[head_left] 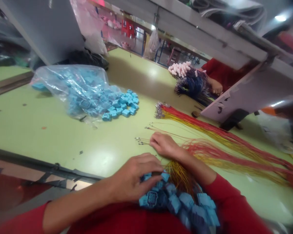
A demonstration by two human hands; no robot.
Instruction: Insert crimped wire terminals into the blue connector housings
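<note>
My left hand (pixel 135 177) curls its thumb and fingers about a blue plastic connector (pixel 165 175) at the near edge of the table. Below it, a cluster of blue connectors (pixel 185 201) with yellow wires (pixel 179 174) running from them rests against my body. Just beyond, my right hand (pixel 164 144) is closed over several thin wires (pixel 142 143), whose metal-tipped ends stick out to the left of the fingers. Loose red wires (pixel 210 149) trail away to the right behind that wrist. My fingers hide part of the held connector.
A clear plastic bag (pixel 88 78) of blue connectors lies at the left, with loose ones (pixel 127 104) spilling from its mouth. A red and yellow wire bundle (pixel 197 122) stretches to the right. Farther back, another person's hand (pixel 215 86) is beside dark wires with pale connectors (pixel 182 70).
</note>
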